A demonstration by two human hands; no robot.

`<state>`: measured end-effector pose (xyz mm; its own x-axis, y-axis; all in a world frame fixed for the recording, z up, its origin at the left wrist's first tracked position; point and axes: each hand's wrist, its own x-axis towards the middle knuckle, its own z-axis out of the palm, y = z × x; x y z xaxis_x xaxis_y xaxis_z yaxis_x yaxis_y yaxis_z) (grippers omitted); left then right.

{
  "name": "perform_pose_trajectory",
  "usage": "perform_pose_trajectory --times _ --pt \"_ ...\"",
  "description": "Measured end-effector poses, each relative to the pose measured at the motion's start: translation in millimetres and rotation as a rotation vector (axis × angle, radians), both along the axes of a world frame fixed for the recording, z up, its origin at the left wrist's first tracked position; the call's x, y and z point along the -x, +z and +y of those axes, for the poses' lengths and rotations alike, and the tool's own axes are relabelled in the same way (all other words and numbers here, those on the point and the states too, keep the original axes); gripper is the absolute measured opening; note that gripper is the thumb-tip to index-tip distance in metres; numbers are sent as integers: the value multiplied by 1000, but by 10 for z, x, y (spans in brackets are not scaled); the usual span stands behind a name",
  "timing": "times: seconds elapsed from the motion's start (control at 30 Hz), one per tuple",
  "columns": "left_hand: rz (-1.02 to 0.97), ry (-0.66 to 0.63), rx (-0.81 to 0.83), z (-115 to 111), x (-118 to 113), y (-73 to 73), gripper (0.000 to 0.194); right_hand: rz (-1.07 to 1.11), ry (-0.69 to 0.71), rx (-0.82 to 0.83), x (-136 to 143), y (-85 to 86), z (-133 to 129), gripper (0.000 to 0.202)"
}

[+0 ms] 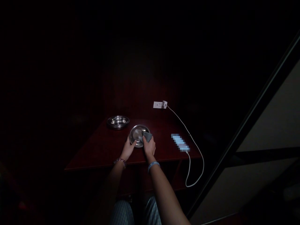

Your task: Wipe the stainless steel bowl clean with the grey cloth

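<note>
My left hand (pixel 127 150) grips the near-left rim of a shiny metal bowl (pixel 137 132), thumb over the edge. The bowl is tilted toward me above the dark red table. In my right hand (pixel 149 147) a grey cloth (pixel 147 136) is bunched, pressed against the bowl's right inner side. Farther left stand several stacked metal bowls (pixel 118 121), apart from both hands.
A phone (pixel 180 142) with a blurred screen lies at the table's right. Its white cable (pixel 203 162) loops past the edge up to a charger (pixel 164 104) in the wall socket (pixel 157 105). The red table (pixel 93 150) ends just before my knees.
</note>
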<state>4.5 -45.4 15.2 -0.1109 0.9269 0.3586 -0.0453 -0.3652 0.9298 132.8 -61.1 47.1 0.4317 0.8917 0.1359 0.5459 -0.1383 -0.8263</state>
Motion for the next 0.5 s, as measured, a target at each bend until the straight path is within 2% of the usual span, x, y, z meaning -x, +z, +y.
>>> perform_pose_trajectory --times 0.27,0.5 --pt "-68 -16 17 -18 20 47 47 68 -53 -89 -5 -1 -14 55" --pt "-87 -24 36 -57 19 97 43 73 -36 -111 -2 1 -29 54"
